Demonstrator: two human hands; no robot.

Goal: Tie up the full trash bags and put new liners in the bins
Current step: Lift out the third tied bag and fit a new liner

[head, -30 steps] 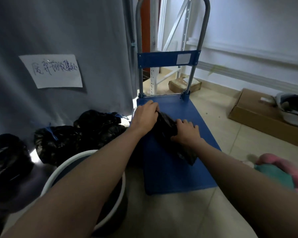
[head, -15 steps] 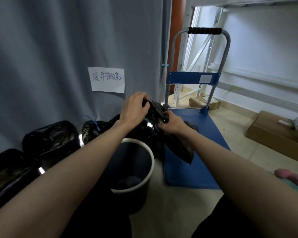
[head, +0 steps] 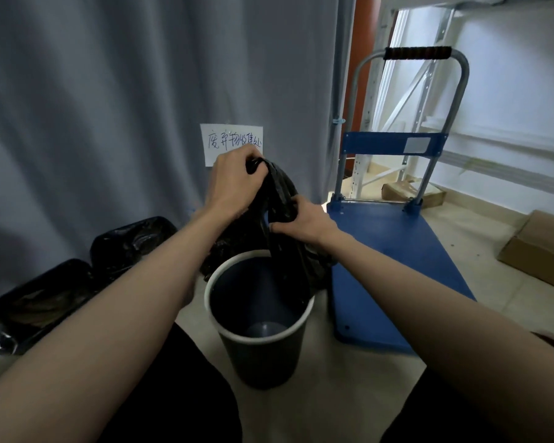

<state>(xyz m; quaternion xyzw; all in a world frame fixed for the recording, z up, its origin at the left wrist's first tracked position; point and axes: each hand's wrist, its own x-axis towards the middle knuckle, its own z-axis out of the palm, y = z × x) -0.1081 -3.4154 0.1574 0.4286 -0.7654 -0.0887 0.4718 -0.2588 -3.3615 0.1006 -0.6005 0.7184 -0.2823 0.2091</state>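
Note:
A black liner (head: 287, 247) hangs bunched between both hands above a dark round bin (head: 259, 356) with a white rim. My left hand (head: 234, 183) grips the liner's top end, held highest. Lower and to the right, my right hand (head: 304, 219) pinches the liner's middle. The liner's lower end drapes over the bin's far rim. The bin stands on the floor between my knees and looks empty inside. Two filled black trash bags (head: 131, 244) (head: 42, 302) sit on the floor at the left against the curtain.
A blue platform trolley (head: 394, 260) with an upright handle stands right of the bin. A grey curtain (head: 125, 107) with a handwritten paper sign (head: 231, 139) hangs behind. A cardboard box (head: 544, 251) lies at the far right, near metal shelving.
Both hands lifted the liner off the trolley deck and carried it left, above the bin. The view rose and drew back, so the whole bin now shows.

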